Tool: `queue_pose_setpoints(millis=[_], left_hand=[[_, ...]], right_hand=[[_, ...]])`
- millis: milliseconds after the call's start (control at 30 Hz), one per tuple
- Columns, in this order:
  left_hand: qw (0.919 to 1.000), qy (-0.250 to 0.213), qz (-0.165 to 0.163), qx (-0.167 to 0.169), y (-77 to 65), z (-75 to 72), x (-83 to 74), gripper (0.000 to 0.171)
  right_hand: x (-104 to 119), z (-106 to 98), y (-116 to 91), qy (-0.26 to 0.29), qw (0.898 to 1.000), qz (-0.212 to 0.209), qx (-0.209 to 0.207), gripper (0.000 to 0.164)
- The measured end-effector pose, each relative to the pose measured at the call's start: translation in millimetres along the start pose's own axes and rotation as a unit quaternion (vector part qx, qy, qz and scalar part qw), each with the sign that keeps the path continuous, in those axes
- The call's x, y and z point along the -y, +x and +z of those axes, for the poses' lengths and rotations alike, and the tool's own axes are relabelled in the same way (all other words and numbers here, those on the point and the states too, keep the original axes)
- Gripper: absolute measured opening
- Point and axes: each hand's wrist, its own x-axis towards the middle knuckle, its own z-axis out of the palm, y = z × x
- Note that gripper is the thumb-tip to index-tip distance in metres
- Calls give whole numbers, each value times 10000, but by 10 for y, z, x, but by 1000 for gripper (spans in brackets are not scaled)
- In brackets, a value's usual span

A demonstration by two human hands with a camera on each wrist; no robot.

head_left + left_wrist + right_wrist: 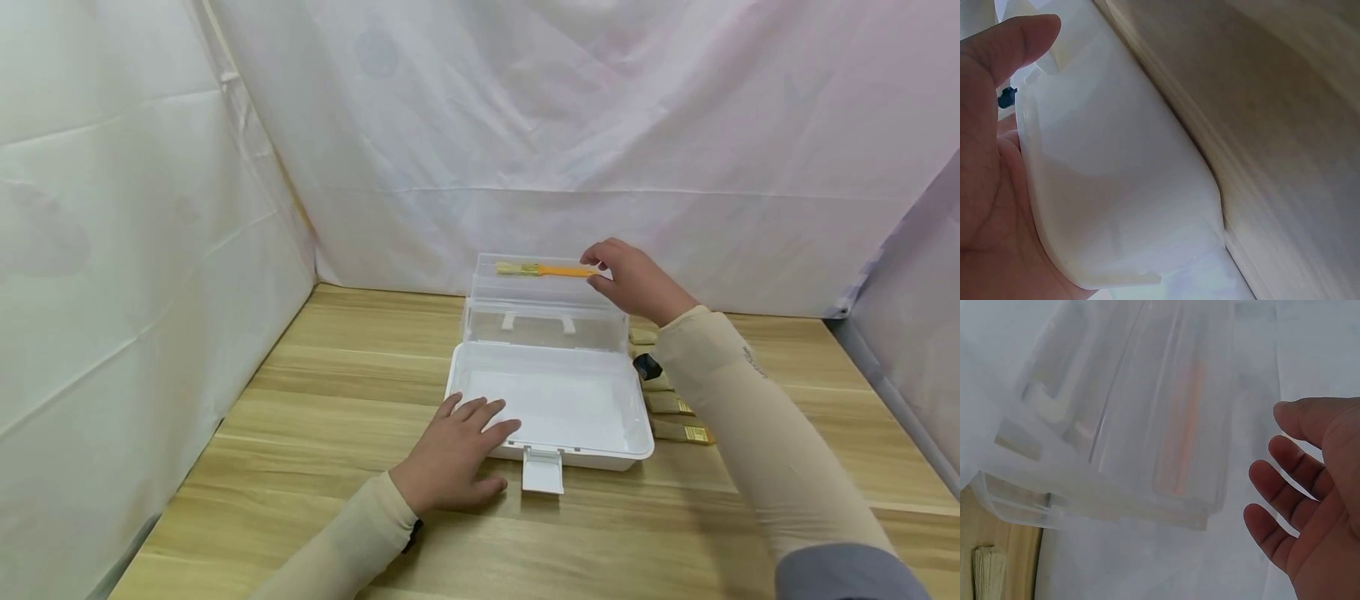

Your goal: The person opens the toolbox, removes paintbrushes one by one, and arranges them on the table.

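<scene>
A white plastic storage box [551, 400] stands opened on the wooden table, its hinged clear trays raised at the back. In the top clear tray [487, 287] lies a paintbrush [562, 271] with an orange handle and pale bristles. My right hand [633, 279] hovers by the handle end, fingers loosely bent; in the right wrist view the hand [1310, 506] holds nothing and is apart from the tray. My left hand [457, 454] rests over the box's front left corner, fingers spread across the rim, with the palm against the box wall [1116, 169] in the left wrist view.
Several more paintbrushes [678, 432] lie to the right of the box, partly under my right forearm. The box's front latch [542, 473] hangs down. White cloth [562, 125] walls the table at the back and sides.
</scene>
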Motion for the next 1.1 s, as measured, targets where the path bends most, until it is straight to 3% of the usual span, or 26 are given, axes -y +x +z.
queue_pose_setpoints(millis=[633,1100], left_hand=[[9999,-119,25,-33,-5,-5,-28,70],[9999,-124,-23,33,4,-10,-35,71]], right_hand=[[-122,179,384,158,9953,591,746,38],[-188,379,446,244,9950,680,684,43]])
